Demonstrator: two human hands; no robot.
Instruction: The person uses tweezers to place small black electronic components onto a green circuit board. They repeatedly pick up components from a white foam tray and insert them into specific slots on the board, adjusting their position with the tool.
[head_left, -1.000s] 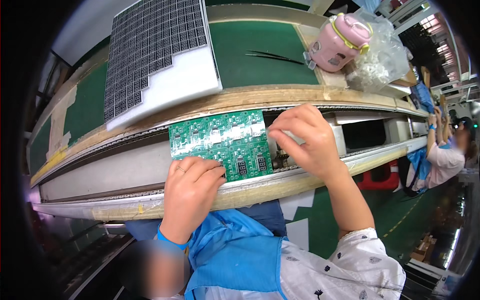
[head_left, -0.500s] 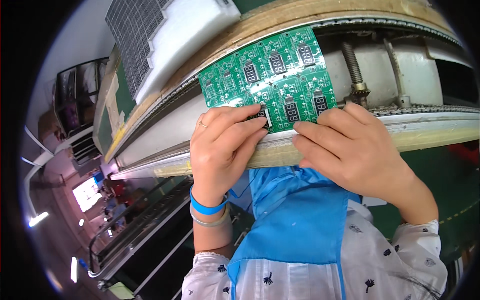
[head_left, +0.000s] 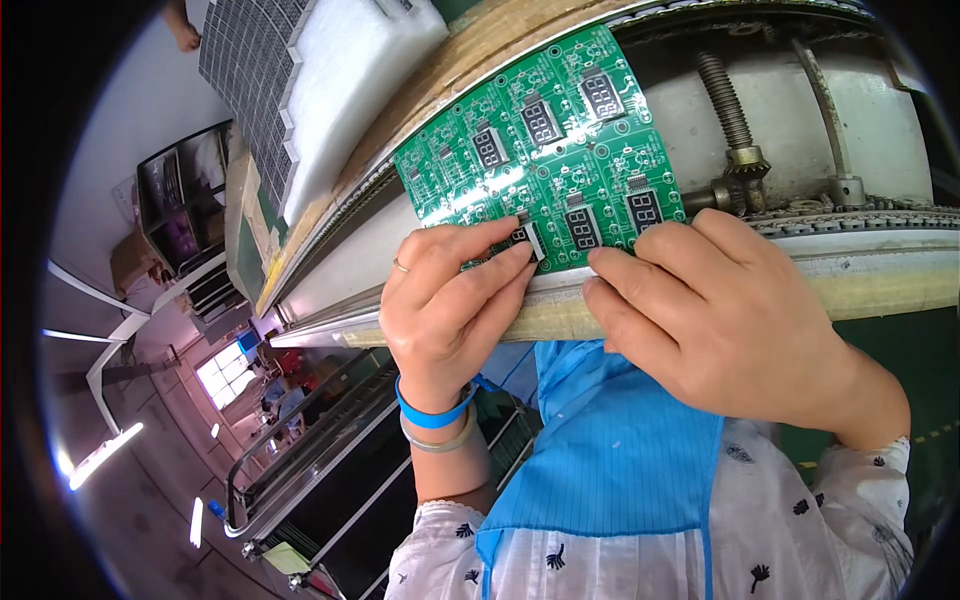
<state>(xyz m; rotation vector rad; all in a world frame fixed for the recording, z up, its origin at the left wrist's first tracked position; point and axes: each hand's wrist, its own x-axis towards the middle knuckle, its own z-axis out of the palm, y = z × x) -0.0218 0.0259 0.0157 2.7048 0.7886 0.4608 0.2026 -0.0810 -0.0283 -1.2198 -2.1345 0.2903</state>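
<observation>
A green circuit board (head_left: pixel 470 125) lies across a conveyor, carrying several black-and-white digit displays. My left hand (head_left: pixel 450 305), with a ring, a blue wristband and a bangle, pinches one digit display (head_left: pixel 522 238) at the board's near edge. Thumb and index finger sit on the display's sides, partly covering it; I cannot tell whether it is fully seated. My right hand (head_left: pixel 725 315) has its fingers curled together, the index fingertip against the board's near edge beside another digit display (head_left: pixel 581 229). Its other fingertips are partly hidden. Two places at the board's far left bear no display.
The conveyor's near rail (head_left: pixel 860 270) runs below my hands, with a chain along it. A threaded rod (head_left: pixel 725 100) with a gear stands right of the board. White foam (head_left: pixel 350 90) and a dark grid sheet (head_left: pixel 255 85) lie beyond. Another person's hand (head_left: pixel 185 32) shows at upper left.
The view has shifted slightly, so the board appears more tilted. Both hands keep nearly the same hold. Another person's hand has come into sight at the upper left.
</observation>
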